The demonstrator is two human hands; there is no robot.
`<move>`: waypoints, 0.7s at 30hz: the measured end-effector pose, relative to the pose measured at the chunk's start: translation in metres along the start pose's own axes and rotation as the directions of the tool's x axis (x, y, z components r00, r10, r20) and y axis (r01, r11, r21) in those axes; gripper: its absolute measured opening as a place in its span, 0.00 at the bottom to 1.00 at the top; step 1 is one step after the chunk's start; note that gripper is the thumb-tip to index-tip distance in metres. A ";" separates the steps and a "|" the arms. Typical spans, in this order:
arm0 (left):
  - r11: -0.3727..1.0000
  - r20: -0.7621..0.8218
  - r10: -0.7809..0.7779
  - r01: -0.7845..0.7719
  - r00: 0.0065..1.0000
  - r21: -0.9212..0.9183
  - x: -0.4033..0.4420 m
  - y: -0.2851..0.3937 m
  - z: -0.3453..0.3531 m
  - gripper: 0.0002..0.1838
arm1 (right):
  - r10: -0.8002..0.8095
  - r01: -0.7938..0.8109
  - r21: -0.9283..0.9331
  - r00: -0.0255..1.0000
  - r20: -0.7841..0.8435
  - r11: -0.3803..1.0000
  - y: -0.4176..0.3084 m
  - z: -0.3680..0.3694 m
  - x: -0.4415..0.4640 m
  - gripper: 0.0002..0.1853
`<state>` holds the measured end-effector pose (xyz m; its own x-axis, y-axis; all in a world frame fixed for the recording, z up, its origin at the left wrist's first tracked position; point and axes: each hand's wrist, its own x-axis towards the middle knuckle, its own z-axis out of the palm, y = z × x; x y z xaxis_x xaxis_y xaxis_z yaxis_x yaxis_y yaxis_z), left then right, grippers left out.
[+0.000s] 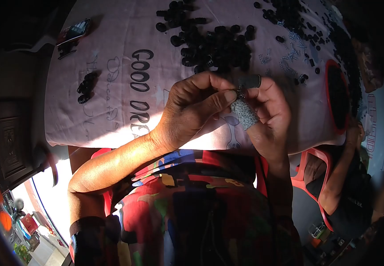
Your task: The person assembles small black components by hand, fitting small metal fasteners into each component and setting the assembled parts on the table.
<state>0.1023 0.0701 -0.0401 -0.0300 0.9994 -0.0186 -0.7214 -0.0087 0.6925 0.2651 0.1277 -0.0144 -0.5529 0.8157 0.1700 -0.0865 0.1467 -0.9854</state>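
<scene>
In the head view, my left hand (pixel 190 106) is closed in a pinch, thumb against index finger, at a small dark part (pixel 241 94). My right hand (pixel 271 117) meets it there, its thumb and index finger closed on the same part. A grey speckled sleeve (pixel 245 113) covers my right thumb, and a dark sleeve (pixel 250 81) covers the right index fingertip. The fingers hide most of the part, so its exact kind does not show. Just beyond my hands lies a heap of black ribbed round parts (pixel 218 46).
On the pink printed cloth (pixel 112 26) lie a phone (pixel 73 32), a small group of black parts (pixel 85 86) and scattered small clear pieces (pixel 291 51). A red-rimmed tray (pixel 328 95) holds dark parts at right. Beside it sits another person (pixel 333 190) near a red chair (pixel 302 175).
</scene>
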 end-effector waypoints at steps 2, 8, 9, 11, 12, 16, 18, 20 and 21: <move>0.999 0.010 -0.040 0.040 0.999 0.003 0.001 0.003 0.000 0.05 | -0.015 0.017 -0.079 0.999 0.037 0.997 -0.002 -0.004 0.000 0.19; 0.992 0.035 -0.071 0.067 0.997 0.107 0.002 0.006 -0.007 0.06 | -0.057 0.056 -0.159 0.998 0.001 0.986 0.004 -0.006 -0.002 0.19; 0.996 0.037 -0.082 0.080 0.996 0.047 0.002 0.006 -0.008 0.06 | -0.053 0.050 -0.139 0.999 -0.014 0.989 0.004 -0.005 -0.001 0.19; 0.992 0.034 -0.103 0.105 0.994 -0.063 0.001 0.008 -0.007 0.05 | -0.035 0.030 -0.126 0.999 -0.034 0.992 0.005 -0.004 0.000 0.18; 0.987 0.028 -0.114 0.117 0.993 -0.112 0.000 0.009 -0.004 0.05 | -0.021 0.016 -0.132 0.999 -0.039 0.991 0.006 -0.004 0.000 0.18; 0.975 0.035 -0.090 0.096 0.995 -0.201 0.000 0.006 -0.004 0.05 | -0.030 0.036 -0.303 0.999 0.025 0.952 0.009 -0.008 -0.002 0.12; 0.984 0.017 -0.086 0.088 0.996 -0.156 -0.001 0.006 -0.003 0.05 | -0.104 0.110 -0.401 0.994 0.038 0.910 0.003 -0.006 0.002 0.08; 0.997 0.001 -0.066 0.066 0.998 -0.046 -0.001 0.007 -0.003 0.05 | -0.146 0.144 -0.428 0.989 0.028 0.892 0.004 -0.006 0.002 0.08; 0.998 -0.005 -0.049 0.049 0.999 0.043 -0.001 0.007 -0.003 0.05 | -0.167 0.160 -0.440 0.986 0.024 0.884 0.004 -0.006 0.002 0.08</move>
<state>0.0951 0.0686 -0.0370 0.0018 0.9984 -0.0558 -0.6916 0.0415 0.7210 0.2687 0.1328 -0.0182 -0.5504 0.7663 0.3315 0.1998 0.5064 -0.8388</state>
